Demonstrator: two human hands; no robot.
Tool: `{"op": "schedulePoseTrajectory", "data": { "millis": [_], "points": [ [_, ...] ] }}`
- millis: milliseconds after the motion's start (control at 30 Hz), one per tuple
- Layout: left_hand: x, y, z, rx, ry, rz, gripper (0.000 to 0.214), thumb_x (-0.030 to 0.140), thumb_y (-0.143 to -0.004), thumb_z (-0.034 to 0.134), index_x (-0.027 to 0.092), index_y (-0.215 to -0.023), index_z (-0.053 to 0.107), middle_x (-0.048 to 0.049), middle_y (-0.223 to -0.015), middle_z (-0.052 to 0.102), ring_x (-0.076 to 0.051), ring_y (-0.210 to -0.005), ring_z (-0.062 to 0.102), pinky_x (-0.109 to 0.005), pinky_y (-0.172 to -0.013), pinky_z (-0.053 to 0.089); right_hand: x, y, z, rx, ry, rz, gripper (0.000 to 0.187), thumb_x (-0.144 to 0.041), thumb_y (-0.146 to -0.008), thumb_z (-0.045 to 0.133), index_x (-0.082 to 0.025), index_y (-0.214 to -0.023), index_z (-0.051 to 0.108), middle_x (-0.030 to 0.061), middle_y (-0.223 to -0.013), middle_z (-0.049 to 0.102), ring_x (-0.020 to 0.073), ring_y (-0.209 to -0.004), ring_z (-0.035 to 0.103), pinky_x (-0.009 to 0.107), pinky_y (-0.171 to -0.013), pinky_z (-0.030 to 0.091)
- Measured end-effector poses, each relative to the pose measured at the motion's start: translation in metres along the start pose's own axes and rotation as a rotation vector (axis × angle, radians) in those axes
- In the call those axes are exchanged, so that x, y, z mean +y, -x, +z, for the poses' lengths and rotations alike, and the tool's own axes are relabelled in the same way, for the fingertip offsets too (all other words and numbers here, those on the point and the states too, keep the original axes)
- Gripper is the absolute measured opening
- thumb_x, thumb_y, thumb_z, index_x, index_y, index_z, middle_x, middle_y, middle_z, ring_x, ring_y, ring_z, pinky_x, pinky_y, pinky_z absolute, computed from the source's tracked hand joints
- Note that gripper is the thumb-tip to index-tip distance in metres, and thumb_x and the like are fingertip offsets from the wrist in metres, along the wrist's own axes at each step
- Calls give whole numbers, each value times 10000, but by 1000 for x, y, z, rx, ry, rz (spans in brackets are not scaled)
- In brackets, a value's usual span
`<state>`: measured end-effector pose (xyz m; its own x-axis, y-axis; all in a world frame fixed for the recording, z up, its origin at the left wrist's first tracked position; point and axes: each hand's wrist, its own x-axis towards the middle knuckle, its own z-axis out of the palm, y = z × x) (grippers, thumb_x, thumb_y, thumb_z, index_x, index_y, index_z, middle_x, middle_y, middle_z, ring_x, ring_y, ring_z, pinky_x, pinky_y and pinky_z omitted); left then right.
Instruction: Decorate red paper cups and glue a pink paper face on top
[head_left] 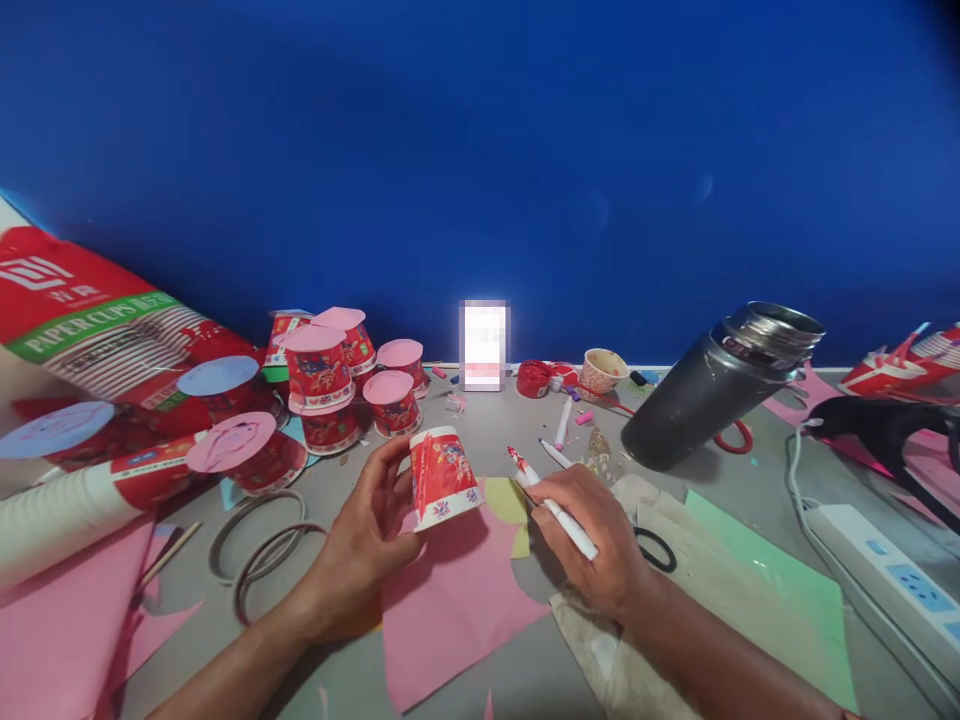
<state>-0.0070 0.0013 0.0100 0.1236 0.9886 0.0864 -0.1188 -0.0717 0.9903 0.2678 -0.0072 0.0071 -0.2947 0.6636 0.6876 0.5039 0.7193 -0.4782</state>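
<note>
My left hand [375, 530] is closed around a red printed paper cup [442, 475], tilted with its flower-banded rim downward. In my right hand [600, 545] is a white marker [562, 525], its red tip end pointing up and left toward the cup, apart from it. Beside the right wrist shows a black loop [656, 550]; what it belongs to is hidden by the hand. Under both hands lies a cut sheet of pink paper [457, 610], with a yellow paper piece [506, 500] at its upper edge.
Red cups topped with pink discs [319, 350] stand at left, near a paper-cup bag [97, 310] and grey rings [259, 540]. To the right are a dark open flask [720, 385], green paper [772, 580] and a power strip [892, 570]. A bright blurred screen [484, 345] stands at the wall.
</note>
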Motion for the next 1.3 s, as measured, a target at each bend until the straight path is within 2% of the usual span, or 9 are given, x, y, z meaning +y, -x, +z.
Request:
{"op": "schedulePoseTrajectory", "data": {
  "millis": [133, 233, 433, 533, 667, 800, 867, 1033, 1300],
  "points": [
    [-3, 2, -1, -38, -206, 91, 851, 82, -691, 790, 321, -1451, 493, -116, -1598, 516, -352, -1530, 474, -538, -1277, 394, -1, -4, -3, 38, 9, -42, 78, -168, -1019, 594, -234, -1014, 635, 27, -827, 689, 201, -757, 626, 340, -731, 487],
    [-5, 3, -2, -44, -259, 139, 849, 91, -689, 760, 317, -1458, 482, -115, -1591, 511, -349, -1535, 463, -546, -1274, 396, -1, -6, -2, 51, 16, -58, 100, -174, -1020, 599, -236, -950, 634, 19, -787, 683, 193, -735, 619, 337, -739, 488],
    [-5, -1, 0, 20, -273, 137, 784, 196, -702, 826, 300, -1394, 472, -122, -1490, 567, -347, -1426, 562, -562, -1182, 489, 6, -5, 0, 88, -2, 25, 138, -202, -1028, 609, -226, -1128, 700, 71, -958, 782, 212, -850, 706, 340, -783, 531],
    [-4, -1, 1, 40, -296, 138, 786, 244, -698, 864, 287, -1381, 476, -132, -1496, 547, -358, -1396, 581, -562, -1142, 524, 6, -6, -3, 112, -60, 112, 148, -215, -1024, 612, -229, -1118, 726, 71, -983, 790, 208, -866, 722, 330, -780, 535],
    [-6, 0, 1, 6, -319, 148, 796, 193, -708, 834, 293, -1414, 480, -128, -1533, 513, -360, -1425, 565, -552, -1159, 519, 3, -7, -9, 136, -175, 328, 164, -299, -988, 654, -222, -865, 730, 18, -741, 715, 165, -668, 638, 294, -646, 477],
    [-6, 2, -1, -42, -325, 153, 861, 175, -755, 764, 305, -1528, 407, -137, -1618, 436, -364, -1517, 469, -570, -1236, 442, 5, -9, -7, 201, -532, 672, 291, -473, -913, 736, -209, -795, 708, -19, -569, 599, 128, -520, 521, 254, -510, 387],
    [-5, 3, -2, -47, -367, 166, 886, 161, -757, 746, 312, -1555, 394, -135, -1640, 398, -366, -1535, 439, -566, -1247, 430, 5, -10, -4, 226, -707, 783, 364, -550, -829, 809, -201, -803, 707, -24, -550, 585, 118, -497, 497, 236, -474, 351],
    [-5, 4, -1, -65, -473, 246, 859, 83, -737, 701, 330, -1516, 438, -113, -1578, 429, -339, -1476, 489, -548, -1226, 463, 0, -13, -5, 211, -863, 889, 473, -593, -697, 920, -187, -751, 683, -16, -559, 593, 101, -495, 479, 221, -470, 320],
    [-7, 5, 2, -87, -593, 360, 839, 60, -811, 674, 366, -1543, 401, -110, -1578, 410, -338, -1523, 419, -562, -1224, 472, 3, -15, -6, 119, -1148, 927, 492, -490, -759, 897, -202, -601, 531, -59, -468, 442, 91, -481, 342, 232, -475, 284]
  ]
}}
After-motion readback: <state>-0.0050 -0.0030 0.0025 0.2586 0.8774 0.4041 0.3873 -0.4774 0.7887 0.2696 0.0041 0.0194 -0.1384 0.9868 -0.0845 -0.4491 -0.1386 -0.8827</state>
